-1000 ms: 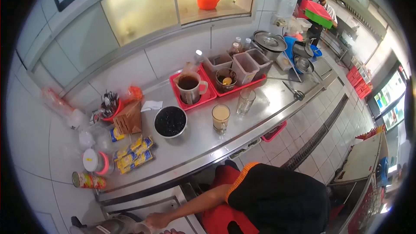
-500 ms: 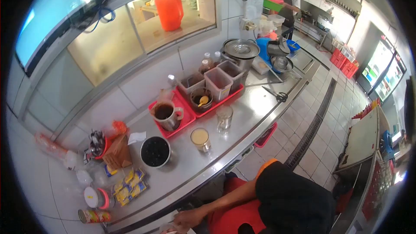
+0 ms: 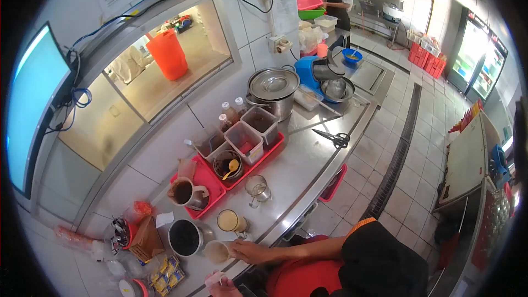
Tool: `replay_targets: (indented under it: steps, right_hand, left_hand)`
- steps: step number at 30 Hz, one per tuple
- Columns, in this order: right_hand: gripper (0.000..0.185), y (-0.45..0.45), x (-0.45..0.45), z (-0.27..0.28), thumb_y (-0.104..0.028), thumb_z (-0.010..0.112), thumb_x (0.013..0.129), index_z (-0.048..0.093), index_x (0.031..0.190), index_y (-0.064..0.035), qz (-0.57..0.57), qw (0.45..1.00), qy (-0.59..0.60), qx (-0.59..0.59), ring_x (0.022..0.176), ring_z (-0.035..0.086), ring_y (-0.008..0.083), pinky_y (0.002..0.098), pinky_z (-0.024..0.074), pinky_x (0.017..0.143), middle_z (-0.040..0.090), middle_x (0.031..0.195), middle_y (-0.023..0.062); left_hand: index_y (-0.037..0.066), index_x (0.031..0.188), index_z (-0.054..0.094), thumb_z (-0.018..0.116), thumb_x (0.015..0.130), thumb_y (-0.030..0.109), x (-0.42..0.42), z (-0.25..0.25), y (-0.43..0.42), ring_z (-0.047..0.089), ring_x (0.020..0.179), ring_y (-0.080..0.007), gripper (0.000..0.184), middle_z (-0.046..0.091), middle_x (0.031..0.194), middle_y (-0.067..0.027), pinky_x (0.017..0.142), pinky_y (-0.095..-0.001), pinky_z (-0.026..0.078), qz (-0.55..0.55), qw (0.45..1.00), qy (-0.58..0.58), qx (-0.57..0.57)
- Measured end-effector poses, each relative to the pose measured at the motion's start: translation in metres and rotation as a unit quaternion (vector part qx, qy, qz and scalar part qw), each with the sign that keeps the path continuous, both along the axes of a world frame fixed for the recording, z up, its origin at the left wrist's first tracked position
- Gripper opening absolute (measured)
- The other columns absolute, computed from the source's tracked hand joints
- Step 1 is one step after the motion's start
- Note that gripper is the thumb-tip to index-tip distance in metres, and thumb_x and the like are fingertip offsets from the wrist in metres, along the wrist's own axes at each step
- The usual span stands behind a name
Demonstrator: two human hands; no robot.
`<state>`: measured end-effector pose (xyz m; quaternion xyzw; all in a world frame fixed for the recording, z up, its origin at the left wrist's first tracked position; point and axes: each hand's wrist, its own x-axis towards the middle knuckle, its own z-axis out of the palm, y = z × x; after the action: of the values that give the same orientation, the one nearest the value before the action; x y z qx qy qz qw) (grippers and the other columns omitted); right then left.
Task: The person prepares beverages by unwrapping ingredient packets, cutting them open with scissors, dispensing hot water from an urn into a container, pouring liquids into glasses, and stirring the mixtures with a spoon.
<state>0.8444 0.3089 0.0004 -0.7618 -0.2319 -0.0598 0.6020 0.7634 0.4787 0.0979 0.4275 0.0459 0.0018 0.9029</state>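
My right hand (image 3: 251, 252), at the end of the arm in the black sleeve, has its fingers closed on a pale, see-through round cup-like thing (image 3: 216, 252). It is beside the metal pot (image 3: 185, 237) of dark contents, over the counter's front edge. Lower, at the bottom of the view, my left hand (image 3: 226, 289) is closed around a small whitish object (image 3: 215, 279) whose kind I cannot make out. Just behind my right hand stands a glass mug (image 3: 229, 220) of milky tan drink. An empty-looking glass mug (image 3: 258, 188) stands farther right.
Red trays (image 3: 212, 198) hold a pitcher (image 3: 184, 191) of dark liquid, plastic bins and a tub with a yellow spoon (image 3: 231, 169). Scissors (image 3: 333, 138) lie near the edge. Yellow packets (image 3: 166, 276) lie left. A lidded pot (image 3: 273, 91) and a co-worker (image 3: 336, 0) are farther back.
My right hand has risen from the bottom edge to beside the metal pot, carrying the see-through thing. My left hand has come into view. The camera view has turned and shifted.
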Motion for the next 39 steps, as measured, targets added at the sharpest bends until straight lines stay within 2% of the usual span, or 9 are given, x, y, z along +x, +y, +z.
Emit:
replay_targets:
  steps: [5, 7, 10, 15, 18, 22, 30, 34, 39]
  right_hand:
    - [0.019, 0.0, 0.006, -0.003, -0.016, 0.06, 0.092, 0.052, 0.101, -0.0012, -0.01, 1.0, 0.027, -0.01, 0.09, 0.056, 0.04, 0.0453, 0.046, 0.078, 0.055, 0.095, 0.0191]
    - [0.022, -0.001, 0.007, -0.003, -0.019, 0.06, 0.092, 0.055, 0.105, -0.0009, -0.008, 0.999, 0.025, -0.038, 0.09, 0.058, 0.0403, 0.0452, 0.0469, 0.078, 0.058, 0.097, 0.0197]
    - [0.028, -0.011, 0.005, 0.029, -0.025, 0.055, 0.096, 0.058, 0.114, -0.0029, 0.002, 1.0, 0.02, 0.007, 0.084, 0.059, 0.038, 0.0448, 0.0471, 0.078, 0.06, 0.091, 0.0178]
    - [0.032, -0.033, -0.005, 0.156, -0.028, 0.059, 0.093, 0.059, 0.114, -0.0034, -0.037, 0.999, -0.024, -0.014, 0.08, 0.061, 0.0342, 0.0431, 0.0482, 0.07, 0.061, 0.092, 0.0164]
    - [0.025, -0.03, 0.013, 0.144, -0.023, 0.064, 0.089, 0.062, 0.103, -0.003, -0.012, 0.995, -0.076, -0.065, 0.076, 0.062, 0.031, 0.0398, 0.0478, 0.066, 0.062, 0.089, 0.0138]
    - [0.009, -0.035, 0.025, 0.165, -0.011, 0.069, 0.083, 0.064, 0.087, -0.0046, -0.009, 0.997, -0.068, 0.025, 0.066, 0.06, 0.0272, 0.0358, 0.0463, 0.058, 0.061, 0.079, 0.0114]
    - [0.007, -0.028, 0.036, 0.197, -0.008, 0.068, 0.085, 0.065, 0.088, -0.0021, 0.037, 0.997, -0.042, -0.047, 0.067, 0.06, 0.0265, 0.0346, 0.046, 0.058, 0.063, 0.078, 0.0119]
    - [0.014, -0.044, 0.052, 0.224, -0.014, 0.07, 0.086, 0.07, 0.096, -0.003, 0.147, 0.984, 0.086, -0.047, 0.067, 0.062, 0.0171, 0.0294, 0.0476, 0.059, 0.067, 0.082, 0.0072]
    - [0.018, -0.102, 0.128, 0.202, -0.014, 0.071, 0.085, 0.07, 0.099, -0.0026, -0.127, 0.979, 0.003, -0.16, 0.069, 0.063, 0.0128, 0.0268, 0.0485, 0.061, 0.07, 0.088, 0.0074]
  left_hand:
    - [0.0, 0.107, 0.057, 0.057, 0.097, 0.025, 0.012, 0.009, -0.022, 0.057, 0.094, -0.0231, 0.027, 0.061, 0.105, -0.0133, 0.083, -0.0368, 0.046, 0.038, 0.996, 0.075, 0.035]
    - [0.008, 0.128, 0.045, 0.057, 0.094, 0.016, 0.02, 0.01, -0.02, 0.06, 0.086, -0.0161, 0.037, 0.058, 0.119, -0.0068, 0.071, -0.0265, 0.053, 0.079, 0.992, 0.099, 0.006]
    - [0.011, 0.126, 0.048, 0.059, 0.094, 0.02, 0.031, 0.015, -0.018, 0.063, 0.082, -0.0132, 0.035, 0.061, 0.118, -0.006, 0.066, -0.0256, 0.053, 0.1, 0.987, 0.114, 0.048]
    - [0.006, 0.123, 0.05, 0.059, 0.093, 0.014, 0.049, 0.012, -0.011, 0.062, 0.085, -0.0162, 0.033, 0.062, 0.108, -0.0081, 0.071, -0.0283, 0.053, 0.02, 0.991, 0.038, 0.128]
    - [0.002, 0.12, 0.051, 0.062, 0.092, 0.012, 0.056, 0.028, -0.033, 0.063, 0.083, -0.0168, 0.032, 0.063, 0.098, -0.0082, 0.074, -0.029, 0.054, 0.005, 0.988, 0.052, 0.146]
    - [0.003, 0.123, 0.05, 0.062, 0.093, 0.013, 0.06, 0.038, -0.037, 0.067, 0.093, -0.0195, 0.034, 0.064, 0.104, -0.0103, 0.068, -0.0284, 0.059, -0.047, 0.996, 0.033, 0.076]
    - [0.005, 0.11, 0.052, 0.062, 0.092, 0.009, 0.068, 0.017, -0.023, 0.069, 0.077, -0.0184, 0.021, 0.065, 0.098, -0.0115, 0.058, -0.0277, 0.061, -0.123, 0.987, 0.009, -0.102]
    - [0.005, 0.112, 0.052, 0.064, 0.091, 0.009, 0.067, 0.012, -0.012, 0.067, 0.072, -0.0177, 0.024, 0.065, 0.096, -0.0111, 0.051, -0.0258, 0.057, -0.085, 0.986, 0.013, -0.142]
    - [0.007, 0.114, 0.052, 0.067, 0.09, 0.014, 0.06, 0.014, 0.01, 0.061, 0.077, -0.0148, 0.029, 0.061, 0.1, -0.0088, 0.054, -0.0226, 0.052, -0.047, 0.989, 0.014, -0.141]
